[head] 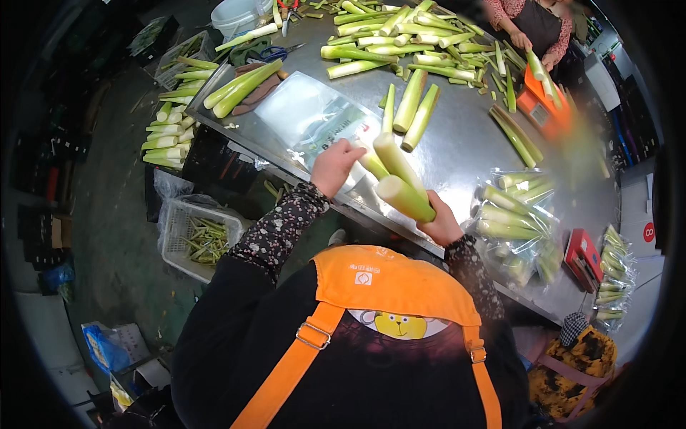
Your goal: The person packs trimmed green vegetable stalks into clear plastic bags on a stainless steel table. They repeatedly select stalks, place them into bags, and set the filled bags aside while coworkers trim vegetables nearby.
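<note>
My right hand (pixel 442 220) grips a small bunch of pale green water bamboo shoots (pixel 402 195), their white cut ends towards me. My left hand (pixel 335 166) is at the table's near edge, fingers closed on what looks like the mouth of a clear plastic bag (pixel 352 179); its thumb is by one shoot's tip. Beyond it lies a stack of flat printed plastic bags (pixel 311 110). Several loose shoots (pixel 411 102) rest on the metal just past my right hand. The fingers of my right hand are partly hidden behind the shoots.
A large pile of shoots (pixel 402 37) covers the far table (pixel 455 145). Filled bags (pixel 514 214) and a red scale (pixel 583 257) stand right. Scissors (pixel 276 52) lie far left. Another person's hands (pixel 521 42) hold shoots over an orange scale (pixel 544 110). A scrap crate (pixel 201 236) sits left.
</note>
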{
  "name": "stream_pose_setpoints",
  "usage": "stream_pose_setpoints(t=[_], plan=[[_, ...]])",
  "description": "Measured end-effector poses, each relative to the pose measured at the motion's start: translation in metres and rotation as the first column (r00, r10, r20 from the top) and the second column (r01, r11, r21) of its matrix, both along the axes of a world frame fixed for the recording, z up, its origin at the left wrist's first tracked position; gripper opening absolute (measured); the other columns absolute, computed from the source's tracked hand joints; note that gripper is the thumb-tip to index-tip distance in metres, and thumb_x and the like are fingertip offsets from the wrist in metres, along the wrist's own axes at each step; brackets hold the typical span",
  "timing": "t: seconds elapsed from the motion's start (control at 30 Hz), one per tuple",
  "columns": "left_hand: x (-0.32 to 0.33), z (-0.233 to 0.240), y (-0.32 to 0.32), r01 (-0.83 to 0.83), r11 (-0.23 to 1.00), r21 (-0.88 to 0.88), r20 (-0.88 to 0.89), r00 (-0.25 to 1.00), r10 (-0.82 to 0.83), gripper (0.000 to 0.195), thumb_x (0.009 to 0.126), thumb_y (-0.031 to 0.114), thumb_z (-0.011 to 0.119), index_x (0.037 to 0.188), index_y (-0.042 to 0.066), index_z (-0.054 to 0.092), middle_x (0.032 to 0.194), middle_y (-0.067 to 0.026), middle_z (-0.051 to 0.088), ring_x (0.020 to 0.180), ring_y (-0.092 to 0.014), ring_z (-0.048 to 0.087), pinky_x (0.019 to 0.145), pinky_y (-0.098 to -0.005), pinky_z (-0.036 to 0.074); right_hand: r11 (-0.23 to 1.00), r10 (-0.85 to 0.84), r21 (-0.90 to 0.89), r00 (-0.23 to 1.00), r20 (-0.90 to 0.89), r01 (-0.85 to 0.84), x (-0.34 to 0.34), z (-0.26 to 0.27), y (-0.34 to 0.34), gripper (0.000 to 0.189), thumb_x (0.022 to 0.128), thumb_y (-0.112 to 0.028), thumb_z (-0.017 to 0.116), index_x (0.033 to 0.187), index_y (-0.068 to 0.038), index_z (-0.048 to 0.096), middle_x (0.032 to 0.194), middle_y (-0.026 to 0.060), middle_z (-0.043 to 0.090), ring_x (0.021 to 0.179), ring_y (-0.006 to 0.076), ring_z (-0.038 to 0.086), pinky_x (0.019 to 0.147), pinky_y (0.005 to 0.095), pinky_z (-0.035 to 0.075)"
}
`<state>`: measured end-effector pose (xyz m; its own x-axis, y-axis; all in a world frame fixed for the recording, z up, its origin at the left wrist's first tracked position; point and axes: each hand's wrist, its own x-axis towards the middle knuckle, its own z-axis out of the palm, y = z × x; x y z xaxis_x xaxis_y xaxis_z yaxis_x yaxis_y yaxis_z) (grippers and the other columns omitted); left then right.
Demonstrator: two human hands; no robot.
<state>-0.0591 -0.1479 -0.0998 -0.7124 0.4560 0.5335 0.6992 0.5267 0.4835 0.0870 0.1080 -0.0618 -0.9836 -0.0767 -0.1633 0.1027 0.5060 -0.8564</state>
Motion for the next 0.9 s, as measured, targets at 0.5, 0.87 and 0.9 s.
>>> stream_pose_setpoints(t=[0.5,0.87,0.9], plan=[[-0.003,-0.01,-0.015,-0.128,0.979,0.159,0.285,0.955,0.078,0.016,0.089,0.008,0.058,0.1,0.01,0.069,0.084,-0.0117,0.055,0.079,-0.03,0.057,0.069,-0.0372,0.047,0.936,-0.088,-0.323,0.981,0.171,0.14,0.004,0.004,0.011,0.048,0.075,-0.004,0.068,0.122,-0.002,0.054,0.107,0.0031,0.061,0.097,0.0123,0.056,0.084,0.0283,0.047],[-0.004,-0.01,-0.002,-0.029,0.971,0.237,0.311,0.949,-0.047,0.017,0.09,0.007,0.06,0.104,0.008,0.069,0.085,-0.0103,0.056,0.079,-0.026,0.058,0.07,-0.0324,0.047,0.973,0.04,-0.228,0.999,-0.026,-0.045,-0.002,0.013,-0.008,0.045,0.076,0.001,0.063,0.119,-0.004,0.053,0.102,0.0039,0.06,0.095,0.0121,0.055,0.085,0.0266,0.044],[-0.003,-0.009,-0.002,-0.061,0.968,0.242,0.319,0.947,-0.02,0.017,0.089,0.007,0.061,0.104,0.007,0.069,0.084,-0.01,0.055,0.078,-0.024,0.057,0.069,-0.0312,0.046,0.964,0.036,-0.263,0.999,-0.021,-0.04,-0.003,0.013,-0.008,0.044,0.076,0.001,0.063,0.119,-0.004,0.053,0.102,0.0043,0.06,0.095,0.0124,0.055,0.085,0.0269,0.045]])
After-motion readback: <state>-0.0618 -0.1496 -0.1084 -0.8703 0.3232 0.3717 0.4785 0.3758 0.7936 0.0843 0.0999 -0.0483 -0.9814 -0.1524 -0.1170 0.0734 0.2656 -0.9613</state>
